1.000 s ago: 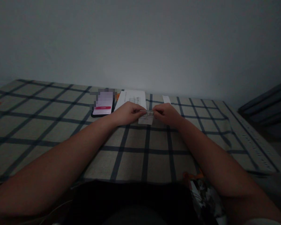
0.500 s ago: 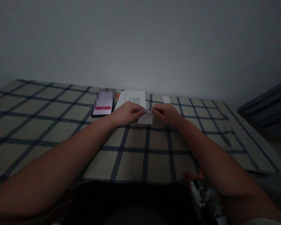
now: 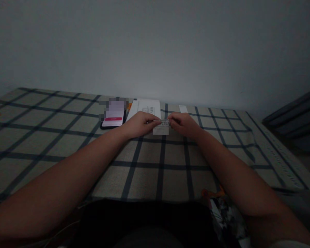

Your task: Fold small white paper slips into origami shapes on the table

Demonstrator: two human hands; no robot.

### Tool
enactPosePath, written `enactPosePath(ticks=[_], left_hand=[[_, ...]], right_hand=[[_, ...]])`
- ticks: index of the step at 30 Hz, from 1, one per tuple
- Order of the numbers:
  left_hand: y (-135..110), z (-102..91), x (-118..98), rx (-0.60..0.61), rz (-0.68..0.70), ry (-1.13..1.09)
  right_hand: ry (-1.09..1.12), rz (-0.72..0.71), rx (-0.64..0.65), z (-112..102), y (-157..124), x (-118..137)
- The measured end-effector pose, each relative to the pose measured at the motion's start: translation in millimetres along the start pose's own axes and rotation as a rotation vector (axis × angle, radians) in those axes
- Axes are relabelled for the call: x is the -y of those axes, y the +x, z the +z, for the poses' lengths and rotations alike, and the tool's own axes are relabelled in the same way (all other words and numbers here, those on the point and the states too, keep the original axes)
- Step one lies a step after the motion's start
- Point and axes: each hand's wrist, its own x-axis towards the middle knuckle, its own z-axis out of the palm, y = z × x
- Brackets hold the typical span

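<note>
A small white printed slip of paper (image 3: 162,128) is held just above the checked tablecloth (image 3: 67,137) at the table's far middle. My left hand (image 3: 136,124) pinches its left top edge with closed fingers. My right hand (image 3: 183,124) pinches its right top edge in the same way. The two hands nearly meet over the slip. Its lower half hangs down toward the cloth.
A phone (image 3: 114,117) with a lit screen lies left of my hands. A larger white printed sheet (image 3: 146,106) lies behind them, and a narrow white strip (image 3: 183,109) to its right. A plain wall stands close behind the table. Dark slatted furniture (image 3: 294,120) is at right.
The slip's visible lower part has grown shorter and my hands have shifted slightly; the fold at its top edge looks tighter. Arms and table things stay in place.
</note>
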Motion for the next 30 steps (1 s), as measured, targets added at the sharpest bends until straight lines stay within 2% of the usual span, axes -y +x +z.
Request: enactPosePath(ticks=[9, 17, 23, 30], left_hand=[[0.1, -0.5, -2.6, -0.006, -0.017, -0.011], [-0.4, -0.4, -4.4, 0.020, -0.065, -0.117], [1.3, 0.3, 2.3, -0.080, -0.169, -0.216], [4.4, 2.8, 8.7, -0.192, -0.312, -0.415]], right_hand=[[-0.006, -0.013, -0.015, 0.0, -0.5, -1.8], [-0.033, -0.014, -0.016, -1.0, -1.0, -0.2], [0.028, 0.019, -0.040, 0.8, -1.8, 1.1], [0.051, -0.041, 0.049, 2.3, -1.0, 0.1]])
